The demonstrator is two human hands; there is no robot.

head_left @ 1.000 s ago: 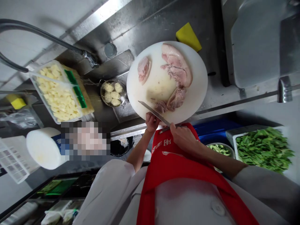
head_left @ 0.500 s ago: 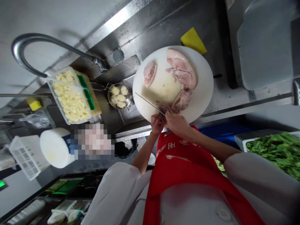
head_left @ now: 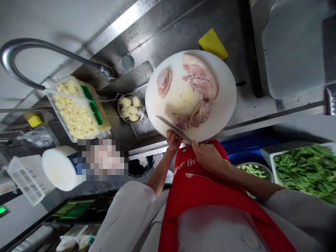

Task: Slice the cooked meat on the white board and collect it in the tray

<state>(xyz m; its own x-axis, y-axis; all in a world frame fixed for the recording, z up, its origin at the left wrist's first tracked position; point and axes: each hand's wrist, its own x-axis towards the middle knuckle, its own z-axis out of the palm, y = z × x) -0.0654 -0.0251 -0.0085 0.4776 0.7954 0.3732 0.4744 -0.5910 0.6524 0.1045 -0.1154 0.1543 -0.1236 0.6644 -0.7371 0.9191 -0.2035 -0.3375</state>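
Observation:
My right hand [head_left: 206, 154] grips a knife [head_left: 174, 128] by its handle at the near edge of a round white cutting board [head_left: 181, 105]. The blade points up and to the left across that edge. Beside the blade my left hand [head_left: 173, 140] is closed, fingers curled; whatever they hold is hidden. Just beyond the blade lie some thin meat slices [head_left: 183, 122], against a piece of pale cooked-looking meat [head_left: 201, 112]. A larger slab of meat with skin [head_left: 201, 75] rests on the right half of the board, and a smaller chunk [head_left: 164, 83] at the left.
Left of the board stand a metal strainer with peeled potatoes [head_left: 130, 108] and a clear tub of cut pale pieces [head_left: 75, 115] below a faucet [head_left: 52, 45]. A yellow sponge-like block [head_left: 214, 43] touches the board's far side. Leafy greens [head_left: 306, 171] fill a crate at right.
My right hand has drawn the knife back towards my body and right, away from the slices, showing more blade. My left hand stays near the board's edge. The view has shifted slightly.

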